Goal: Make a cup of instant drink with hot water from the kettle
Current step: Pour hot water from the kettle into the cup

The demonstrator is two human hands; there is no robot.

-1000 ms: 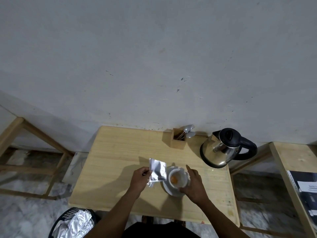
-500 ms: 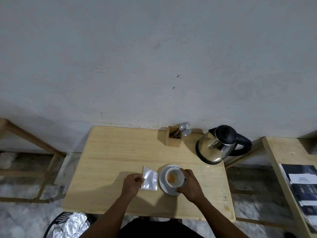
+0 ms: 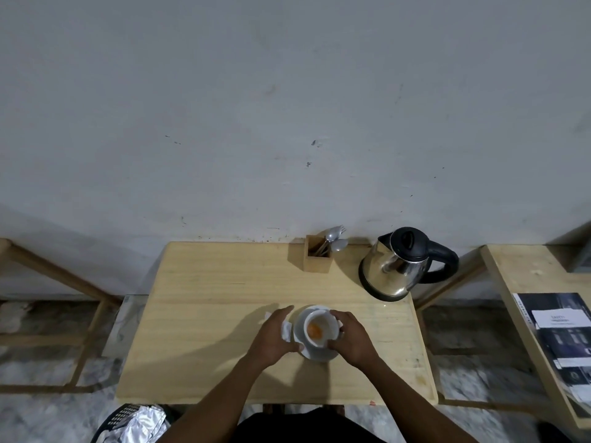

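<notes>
I see a white cup [image 3: 320, 328] sitting on a white saucer [image 3: 319, 354] in the lower centre of the frame, on a pale wooden table [image 3: 204, 302]. A small heap of orange powder [image 3: 314, 330] lies in the bottom of the cup. My right hand [image 3: 351, 340] curls around the right side of the cup, fingers and thumb pressed against its wall. My left hand [image 3: 271, 338] is just to the left of the saucer, lying flat with the fingers stretched toward the upper right; under it is a silver sachet [image 3: 287, 331], of which only a strip shows between palm and saucer, and the thumb reaches to the saucer's near rim. Whether that hand pinches the sachet or merely presses it down, I cannot tell. The steel kettle [image 3: 395, 270] with its black lid and handle stands at the table's far right corner, upper right of the cup and well apart from it, handle pointing right. Left of the kettle, by the wall, a small wooden box [image 3: 316, 262] holds spoons [image 3: 335, 239]. At the right edge of the frame a second wooden surface carries a dark booklet [image 3: 563, 340]. At the bottom left a black basket [image 3: 123, 417] holds crumpled silver foil.
</notes>
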